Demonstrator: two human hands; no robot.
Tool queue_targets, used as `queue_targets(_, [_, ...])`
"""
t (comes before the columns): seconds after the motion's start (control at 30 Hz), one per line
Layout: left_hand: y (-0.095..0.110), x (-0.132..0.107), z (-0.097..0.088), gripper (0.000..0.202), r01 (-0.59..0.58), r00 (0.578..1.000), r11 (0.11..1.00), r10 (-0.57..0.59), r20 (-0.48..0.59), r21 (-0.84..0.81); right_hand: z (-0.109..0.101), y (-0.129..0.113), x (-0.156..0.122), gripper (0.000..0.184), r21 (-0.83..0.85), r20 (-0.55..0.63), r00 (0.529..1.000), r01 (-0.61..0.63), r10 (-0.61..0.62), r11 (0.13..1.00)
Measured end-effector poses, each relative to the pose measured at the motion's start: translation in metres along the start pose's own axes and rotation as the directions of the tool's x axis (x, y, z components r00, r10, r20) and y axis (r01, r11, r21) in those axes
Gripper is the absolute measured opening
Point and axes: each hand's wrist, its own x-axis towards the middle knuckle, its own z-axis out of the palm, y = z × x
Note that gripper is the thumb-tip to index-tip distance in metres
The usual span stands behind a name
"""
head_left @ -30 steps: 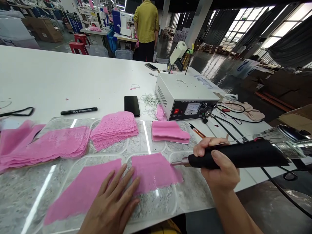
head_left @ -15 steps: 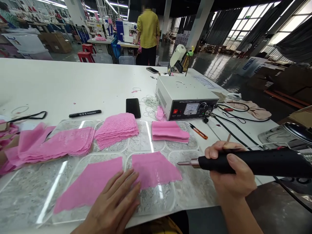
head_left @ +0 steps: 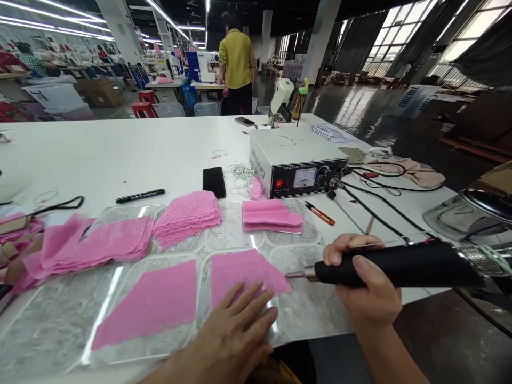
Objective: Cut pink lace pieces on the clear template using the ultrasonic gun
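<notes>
My left hand (head_left: pixel 236 330) lies flat with fingers spread on the near edge of a pink lace piece (head_left: pixel 240 269) on a clear plastic template (head_left: pixel 304 314). A second, larger pink lace piece (head_left: pixel 150 304) lies just to its left. My right hand (head_left: pixel 366 282) is closed round the black handle of a welding tool (head_left: pixel 396 264), held level with its metal tip touching the right edge of the small lace piece. A cable runs from the tool toward the white control box (head_left: pixel 298 162).
Stacks of pink lace (head_left: pixel 188 213) and folded pink fabric (head_left: pixel 270 216) lie behind the template. More pink pieces (head_left: pixel 92 242) lie at left. A phone (head_left: pixel 214 181), marker (head_left: pixel 140 196) and orange snips (head_left: pixel 318 212) rest on the white table. A person in yellow (head_left: pixel 236 61) stands far off.
My left hand slid right, from between the two lace pieces onto the smaller right piece. The tool's tip came back to that piece's right edge. The camera tilted up slightly.
</notes>
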Motion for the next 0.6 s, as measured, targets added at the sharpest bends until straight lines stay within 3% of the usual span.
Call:
queue_targets(0.37, [0.000, -0.002, 0.002, 0.041, 0.031, 0.999, 0.998, -0.033, -0.026, -0.054, 0.003, -0.001, 0.001, 0.007, -0.047, 0.023, 1.000, -0.014, 0.016, 0.999])
queue_targets(0.5, [0.005, 0.003, -0.003, 0.031, 0.047, 0.991, 0.993, -0.059, -0.122, -0.104, -0.004, -0.007, 0.002, 0.009, -0.065, -0.137, 0.991, 0.003, -0.011, 0.998])
queue_targets(0.6, [0.008, 0.016, -0.003, 0.019, 0.093, 0.990, 0.993, -0.100, -0.102, -0.071, -0.020, -0.005, 0.000, 0.010, -0.106, -0.229, 0.972, 0.022, -0.046, 0.994])
